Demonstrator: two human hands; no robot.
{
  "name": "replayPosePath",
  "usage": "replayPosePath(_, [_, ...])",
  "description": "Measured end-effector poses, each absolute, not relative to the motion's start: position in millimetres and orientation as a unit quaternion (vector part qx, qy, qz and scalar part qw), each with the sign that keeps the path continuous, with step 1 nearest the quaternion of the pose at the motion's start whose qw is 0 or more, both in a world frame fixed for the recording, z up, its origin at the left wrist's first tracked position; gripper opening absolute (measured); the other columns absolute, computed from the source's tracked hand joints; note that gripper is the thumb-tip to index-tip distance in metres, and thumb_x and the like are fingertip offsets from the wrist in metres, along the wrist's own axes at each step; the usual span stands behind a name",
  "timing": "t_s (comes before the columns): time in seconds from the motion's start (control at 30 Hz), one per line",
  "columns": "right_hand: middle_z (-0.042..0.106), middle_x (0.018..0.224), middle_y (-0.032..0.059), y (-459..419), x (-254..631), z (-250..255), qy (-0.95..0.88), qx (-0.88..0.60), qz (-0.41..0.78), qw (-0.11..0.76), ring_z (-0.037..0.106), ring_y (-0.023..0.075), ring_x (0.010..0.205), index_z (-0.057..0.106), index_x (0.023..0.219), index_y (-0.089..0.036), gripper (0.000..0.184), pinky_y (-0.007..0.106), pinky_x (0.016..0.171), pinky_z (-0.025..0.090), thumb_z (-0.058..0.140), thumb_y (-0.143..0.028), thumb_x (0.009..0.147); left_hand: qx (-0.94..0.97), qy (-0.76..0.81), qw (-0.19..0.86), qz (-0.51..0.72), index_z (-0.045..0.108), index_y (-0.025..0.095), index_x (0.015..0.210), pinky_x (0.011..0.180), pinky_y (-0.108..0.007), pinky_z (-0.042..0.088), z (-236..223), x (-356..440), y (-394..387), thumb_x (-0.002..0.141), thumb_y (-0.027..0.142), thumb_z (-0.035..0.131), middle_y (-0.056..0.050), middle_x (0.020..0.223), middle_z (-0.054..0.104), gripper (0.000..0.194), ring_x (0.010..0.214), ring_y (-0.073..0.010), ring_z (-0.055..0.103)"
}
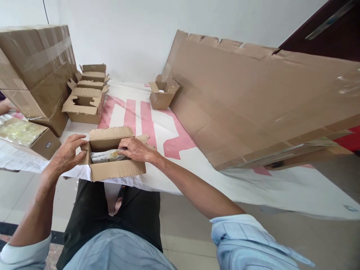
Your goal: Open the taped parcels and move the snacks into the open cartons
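Note:
An open cardboard box [118, 170] sits at the table's front edge, its flaps standing out. Inside lies a clear plastic-wrapped packet [104, 156] with a whitish and a yellow-brown part; its contents are hard to make out. My right hand [135, 149] reaches into the box from the right, fingers closed on the packet's right end. My left hand [69, 152] is at the box's left end flap, thumb and fingers apart in a curve, the tips close to or touching the cardboard.
Large taped cartons [50, 75] stand at the left, with a filled box [45, 144] before them. Several open boxes [87, 108] line up behind. A small open box [163, 95] leans near a big cardboard sheet [239, 101]. At the far left edge shows another person's hand [5, 107].

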State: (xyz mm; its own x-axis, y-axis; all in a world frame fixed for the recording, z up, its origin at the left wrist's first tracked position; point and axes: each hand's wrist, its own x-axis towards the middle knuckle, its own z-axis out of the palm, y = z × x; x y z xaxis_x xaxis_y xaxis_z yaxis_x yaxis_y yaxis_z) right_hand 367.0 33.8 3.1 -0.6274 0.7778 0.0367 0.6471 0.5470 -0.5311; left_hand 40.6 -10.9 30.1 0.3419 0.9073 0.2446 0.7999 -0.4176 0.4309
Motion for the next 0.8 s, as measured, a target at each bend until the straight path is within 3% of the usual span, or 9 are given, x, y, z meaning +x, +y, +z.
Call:
replayPosePath(0.13, [0.072,0.081,0.0004,37,371,5,-0.818,-0.406,0.31,0.265,0.065,0.0162,0.08,0.074,0.081,-0.019,0.021,0.029,0.079,0.045,0.069,-0.025,0.101,0.816,0.518,0.108,0.232,0.081,0.027,0.115,0.137,-0.061,0.046,20,38,-13,0.091,0.032,0.06,-0.013,0.148,0.079,0.032,0.151,-0.0377,0.064])
replayPosePath(0.4, [0.053,0.072,-0.0024,55,399,45,-0.67,-0.438,0.351,0.485,0.044,0.0158,0.069,0.069,0.078,-0.023,0.045,0.03,0.063,0.037,0.075,-0.066,0.088,0.796,0.541,0.124,0.242,0.081,0.027,0.126,0.139,-0.064,0.043,32,43,-12,0.085,0.031,0.066,-0.01,0.142,0.084,0.044,0.163,-0.039,0.057])
replayPosePath(0.57, [0.059,0.078,0.0001,56,401,57,-0.651,-0.426,0.344,0.526,0.05,0.0185,0.078,0.067,0.079,-0.024,0.055,0.031,0.07,0.045,0.081,-0.078,0.081,0.767,0.523,0.174,0.329,0.075,0.026,0.148,0.134,-0.064,0.047,56,53,-14,0.091,0.05,0.076,-0.014,0.157,0.077,0.062,0.157,-0.0411,0.063])
replayPosePath(0.7, [0.063,0.082,0.0011,56,393,55,-0.611,-0.393,0.394,0.563,0.057,0.0203,0.08,0.066,0.08,-0.026,0.066,0.032,0.072,0.05,0.085,-0.089,0.073,0.731,0.442,0.314,0.415,0.068,0.024,0.159,0.116,-0.058,0.063,64,69,-13,0.076,0.065,0.098,-0.018,0.149,0.079,0.098,0.142,-0.0429,0.073])
replayPosePath(0.8, [0.068,0.087,0.002,63,384,51,-0.585,-0.36,0.427,0.588,0.065,0.0231,0.087,0.065,0.083,-0.027,0.07,0.035,0.078,0.058,0.086,-0.093,0.07,0.716,0.404,0.352,0.448,0.074,0.021,0.149,0.105,-0.052,0.068,58,89,-16,0.072,0.069,0.101,-0.016,0.135,0.083,0.095,0.128,-0.0409,0.078])
